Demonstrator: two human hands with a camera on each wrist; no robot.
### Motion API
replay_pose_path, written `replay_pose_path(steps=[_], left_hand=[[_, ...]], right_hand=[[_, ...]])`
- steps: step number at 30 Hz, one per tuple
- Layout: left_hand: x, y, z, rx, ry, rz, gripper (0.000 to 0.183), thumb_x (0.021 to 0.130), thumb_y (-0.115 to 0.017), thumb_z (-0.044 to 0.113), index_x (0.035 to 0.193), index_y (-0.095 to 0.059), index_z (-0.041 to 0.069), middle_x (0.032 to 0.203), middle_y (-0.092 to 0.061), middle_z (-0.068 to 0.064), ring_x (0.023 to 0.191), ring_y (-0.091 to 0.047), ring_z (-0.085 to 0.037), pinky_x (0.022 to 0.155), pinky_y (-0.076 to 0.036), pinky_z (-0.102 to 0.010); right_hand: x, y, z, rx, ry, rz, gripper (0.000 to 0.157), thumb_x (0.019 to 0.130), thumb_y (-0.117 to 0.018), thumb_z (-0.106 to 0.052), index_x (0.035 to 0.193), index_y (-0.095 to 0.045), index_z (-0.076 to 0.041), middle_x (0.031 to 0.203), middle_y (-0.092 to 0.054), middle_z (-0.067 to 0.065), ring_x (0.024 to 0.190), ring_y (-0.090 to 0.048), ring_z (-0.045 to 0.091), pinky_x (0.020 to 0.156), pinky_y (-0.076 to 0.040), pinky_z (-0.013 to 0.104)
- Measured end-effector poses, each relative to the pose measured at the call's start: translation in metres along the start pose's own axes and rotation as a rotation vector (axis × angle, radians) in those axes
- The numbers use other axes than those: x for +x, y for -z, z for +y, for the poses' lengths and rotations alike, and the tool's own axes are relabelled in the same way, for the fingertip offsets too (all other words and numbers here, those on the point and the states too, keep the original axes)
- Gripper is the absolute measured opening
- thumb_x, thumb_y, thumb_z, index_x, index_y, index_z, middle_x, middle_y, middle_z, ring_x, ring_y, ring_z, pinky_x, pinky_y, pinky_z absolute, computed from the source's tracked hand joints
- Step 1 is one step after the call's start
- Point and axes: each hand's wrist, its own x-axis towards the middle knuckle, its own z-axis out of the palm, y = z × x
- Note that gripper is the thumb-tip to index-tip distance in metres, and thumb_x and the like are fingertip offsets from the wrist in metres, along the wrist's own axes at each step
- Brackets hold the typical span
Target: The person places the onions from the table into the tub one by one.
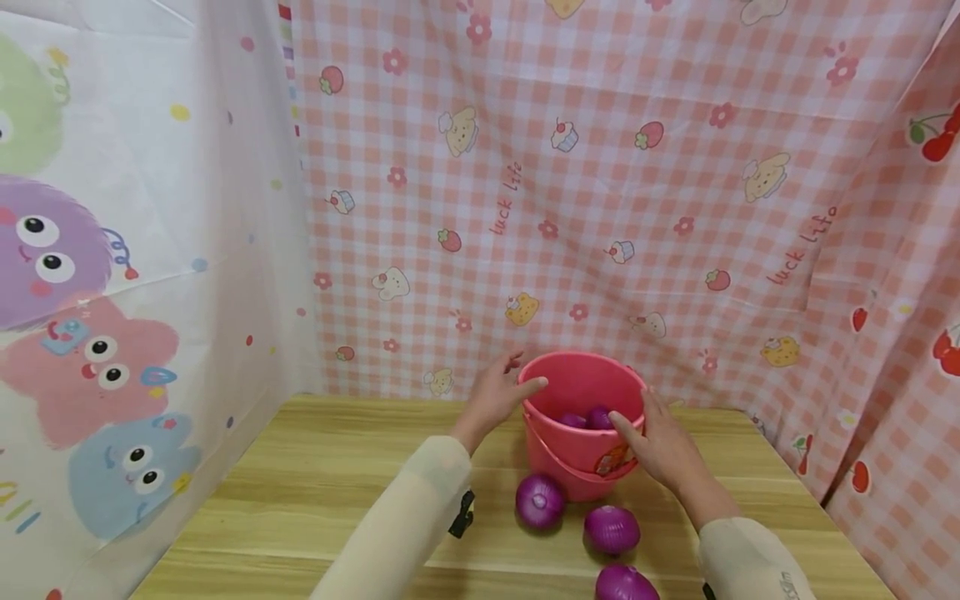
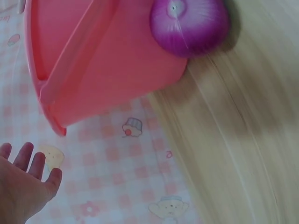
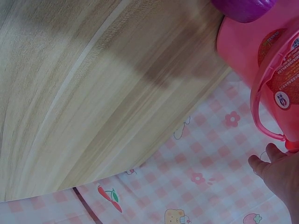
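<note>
A pink plastic bucket (image 1: 551,442) stands close to the far edge of the wood-grain desk (image 1: 300,500), right of that edge's middle. At least two red onions (image 1: 599,417) lie inside it. Its handle (image 1: 577,473) hangs down the near side, across a red printed label (image 1: 612,459).

The left hand (image 1: 497,396) is open at the bucket's left rim, fingers spread; the left wrist view shows it apart from the plastic. The right hand (image 1: 667,442) is also open, its thumb by the right rim; whether it touches, I cannot tell.

One loose onion (image 1: 540,502) sits right by the bucket's base. A second onion (image 1: 612,530) lies nearer the desk's near edge, and a third onion (image 1: 627,583), partly cut off, lies nearer still.

Pale sleeves (image 1: 397,517) cover both forearms. Beyond the desk's far edge hangs a pink-and-white gingham cloth (image 1: 405,150); a white cartoon-print cloth (image 1: 225,333) hangs along the left edge.
</note>
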Motion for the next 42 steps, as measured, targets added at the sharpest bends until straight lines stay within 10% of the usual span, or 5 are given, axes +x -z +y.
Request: replay_pose_path(steps=[26,42], left_hand=[[-0.017,0.026,-0.050,-0.011,0.026,0.017,0.079,0.069,-0.070,0.055,0.135,-0.042,0.022,0.130,-0.047,-0.005,0.120,-0.040,-0.022,0.092,-0.040,-0.042],[-0.053,0.009,-0.091,0.044,0.032,-0.091,0.081,0.069,-0.072,0.052,0.134,-0.043,0.014,0.127,-0.050,-0.008,0.117,-0.043,-0.026,0.093,-0.039,-0.044]], right_hand=[[-0.001,0.001,-0.002,0.011,0.017,0.012,0.087,0.088,-0.031,-0.063,0.144,-0.008,0.000,0.146,-0.012,0.025,0.128,-0.020,0.046,0.097,-0.022,0.062],[-0.001,0.001,-0.002,0.005,0.009,0.007,0.088,0.088,-0.030,-0.063,0.144,-0.008,0.001,0.146,-0.010,0.025,0.128,-0.017,0.046,0.097,-0.020,0.063]])
